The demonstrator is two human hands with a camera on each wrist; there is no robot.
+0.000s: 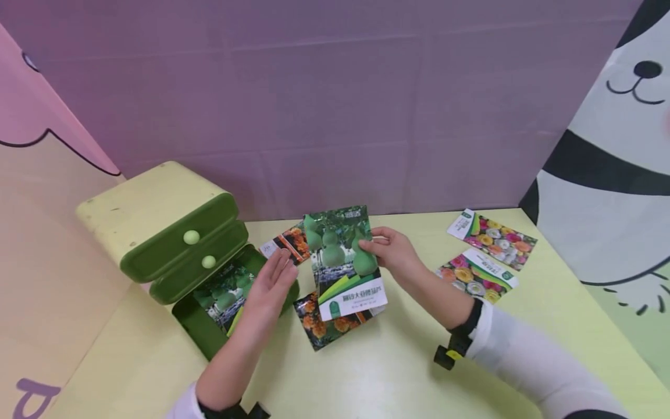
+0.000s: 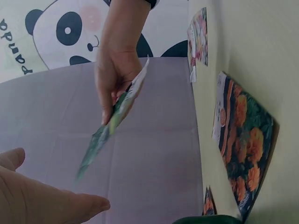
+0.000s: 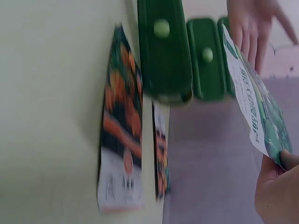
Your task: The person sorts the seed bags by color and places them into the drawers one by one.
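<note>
Crowded at the left and centre, open along the near edge.

The green drawer unit (image 1: 178, 244) blocked the left side of the tabletop (image 1: 377, 372), its bottom drawer (image 1: 209, 314) pulled out into the working area. Orange-flower packets (image 1: 327, 323) lay flat just beside the drawer, and the raised gourd packet (image 1: 342, 262) in the right hand (image 1: 392, 250) stood over them. Two flower packets (image 1: 487, 256) lay at the right rear. The near strip and the gap between centre and right packets were bare.
</note>
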